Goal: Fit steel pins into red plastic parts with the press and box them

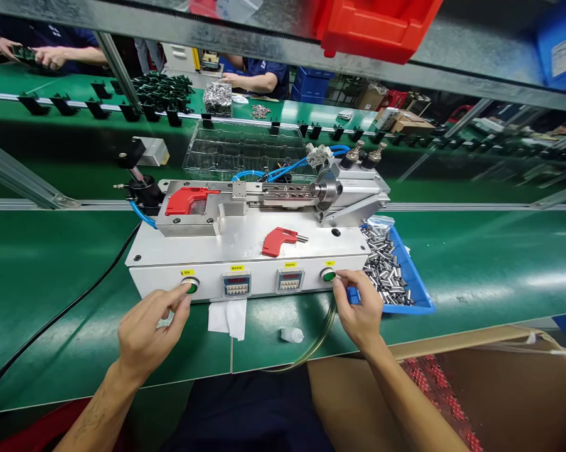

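Note:
A grey press machine (pixel 245 251) stands on the green table. My left hand (pixel 146 333) has its fingers curled, and its thumb presses the left green button (pixel 190 285). My right hand (pixel 358 307) is curled too, with a fingertip at the right green button (pixel 329 274). One red plastic part (pixel 186 199) sits in the machine's fixture in front of the pneumatic cylinder (pixel 353 185). A second red part (pixel 279 240) with a metal pin lies loose on the machine's top plate. Both hands hold nothing.
A blue tray (pixel 417 282) of several metal pins sits right of the machine. A small white bottle (pixel 292 335) and a white cloth (pixel 228 317) lie at the front. A cardboard box (pixel 499 389) holds red parts at lower right. Other people's hands work across the far bench.

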The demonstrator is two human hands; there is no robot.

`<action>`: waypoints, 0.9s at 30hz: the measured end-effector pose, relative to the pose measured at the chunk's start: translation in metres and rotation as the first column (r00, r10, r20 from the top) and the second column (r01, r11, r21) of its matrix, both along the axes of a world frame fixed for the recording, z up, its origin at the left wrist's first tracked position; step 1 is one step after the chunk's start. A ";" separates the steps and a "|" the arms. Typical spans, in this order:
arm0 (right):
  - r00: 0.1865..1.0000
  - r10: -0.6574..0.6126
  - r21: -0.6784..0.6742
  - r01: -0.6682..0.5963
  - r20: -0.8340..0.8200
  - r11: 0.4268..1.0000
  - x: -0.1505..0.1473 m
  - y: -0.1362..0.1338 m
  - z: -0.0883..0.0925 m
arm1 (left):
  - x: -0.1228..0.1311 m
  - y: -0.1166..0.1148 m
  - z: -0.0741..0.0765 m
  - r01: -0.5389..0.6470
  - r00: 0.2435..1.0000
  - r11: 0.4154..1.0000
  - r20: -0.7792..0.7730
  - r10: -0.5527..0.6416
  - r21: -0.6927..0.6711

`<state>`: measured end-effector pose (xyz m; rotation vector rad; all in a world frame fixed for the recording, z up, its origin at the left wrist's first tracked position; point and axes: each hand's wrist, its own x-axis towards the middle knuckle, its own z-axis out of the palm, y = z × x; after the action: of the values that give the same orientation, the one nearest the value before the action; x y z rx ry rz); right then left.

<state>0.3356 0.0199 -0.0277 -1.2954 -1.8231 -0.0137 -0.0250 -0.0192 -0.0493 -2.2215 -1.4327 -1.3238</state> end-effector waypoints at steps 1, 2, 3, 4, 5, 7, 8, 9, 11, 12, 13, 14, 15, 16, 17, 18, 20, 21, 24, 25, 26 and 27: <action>1.000 -0.011 0.016 0.012 -0.007 1.000 0.000 -0.001 0.000 | 0.000 -0.002 0.000 0.003 1.000 1.000 -0.005 -0.003 0.023; 1.000 -0.020 0.027 0.020 -0.011 0.999 0.001 -0.001 0.001 | 0.000 -0.004 0.001 0.005 1.000 0.999 -0.007 -0.005 0.037; 1.000 -0.027 0.033 0.027 -0.012 0.999 0.001 -0.001 0.001 | 0.000 -0.006 0.001 0.007 1.000 0.999 -0.004 -0.007 0.037; 0.999 -0.032 0.035 0.032 -0.010 0.999 0.002 -0.001 0.001 | 0.000 -0.008 0.002 0.005 1.000 1.000 0.002 -0.005 0.028; 0.999 -0.035 0.035 0.035 -0.007 0.999 0.002 -0.001 0.001 | -0.001 -0.009 0.002 -0.003 1.000 1.000 0.009 0.003 0.016; 0.999 -0.035 0.036 0.035 -0.005 0.999 0.003 0.000 0.001 | -0.003 -0.009 0.003 -0.026 0.999 1.000 0.018 0.027 -0.005; 1.000 -0.029 0.039 0.029 -0.006 0.999 0.002 0.000 0.001 | -0.003 -0.009 0.003 -0.038 0.999 0.999 0.022 0.038 -0.012; 1.000 -0.020 0.042 0.020 -0.009 0.999 0.002 0.001 0.001 | -0.004 -0.009 0.003 -0.044 0.999 0.999 0.027 0.045 -0.016; 1.000 -0.002 0.038 0.003 -0.017 0.999 0.002 0.002 0.001 | -0.005 -0.007 0.003 -0.048 0.998 0.999 0.036 0.049 -0.025; 1.000 0.005 0.024 -0.004 -0.019 1.000 0.001 0.002 0.001 | -0.005 -0.005 0.003 -0.047 0.998 0.998 0.041 0.048 -0.030; 1.000 0.009 0.005 -0.009 -0.023 1.000 0.001 0.002 0.001 | -0.004 -0.004 0.002 -0.046 0.998 0.998 0.045 0.048 -0.039; 1.000 0.011 -0.018 -0.012 -0.026 1.000 0.001 0.002 0.002 | -0.004 -0.002 0.002 -0.048 0.998 0.997 0.047 0.051 -0.057; 1.000 0.013 -0.044 -0.014 -0.027 0.999 0.001 0.003 0.002 | -0.003 0.000 0.002 -0.053 0.997 0.996 0.046 0.057 -0.078; 1.000 0.017 -0.064 -0.019 -0.026 0.998 0.001 0.003 0.003 | -0.003 0.002 0.002 -0.058 0.997 0.993 0.044 0.063 -0.101; 0.999 0.025 -0.077 -0.027 -0.025 0.997 0.001 0.004 0.005 | -0.003 0.004 0.002 -0.061 0.997 0.991 0.043 0.067 -0.120; 0.999 0.036 -0.085 -0.038 -0.024 0.996 0.002 0.005 0.006 | -0.003 0.005 0.003 -0.062 0.997 0.988 0.041 0.068 -0.143; 0.997 0.068 -0.095 -0.070 -0.025 0.993 0.004 0.007 0.010 | -0.004 0.008 0.005 -0.050 0.997 0.981 0.043 0.059 -0.189; 0.996 0.081 -0.097 -0.083 -0.028 0.992 0.005 0.008 0.011 | -0.006 0.009 0.007 -0.035 0.998 0.975 0.046 0.046 -0.219; 0.995 0.091 -0.108 -0.095 -0.038 0.990 0.006 0.013 0.014 | -0.010 0.011 0.014 0.006 0.998 0.948 0.056 0.013 -0.319; 0.995 0.089 -0.110 -0.093 -0.041 0.990 0.006 0.015 0.014 | -0.012 0.012 0.017 0.012 0.998 0.939 0.056 0.008 -0.345; 0.995 0.089 -0.113 -0.094 -0.045 0.989 0.006 0.016 0.014 | -0.013 0.012 0.020 0.014 0.998 0.930 0.056 0.007 -0.367; 0.994 0.094 -0.114 -0.099 -0.049 0.989 0.005 0.017 0.015 | -0.013 0.012 0.022 0.014 0.998 0.922 0.055 0.008 -0.386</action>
<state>0.3408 0.0367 -0.0131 -1.2760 -1.8697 0.1745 -0.0380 -0.0071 -0.0270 -2.4355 -1.8507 -1.1945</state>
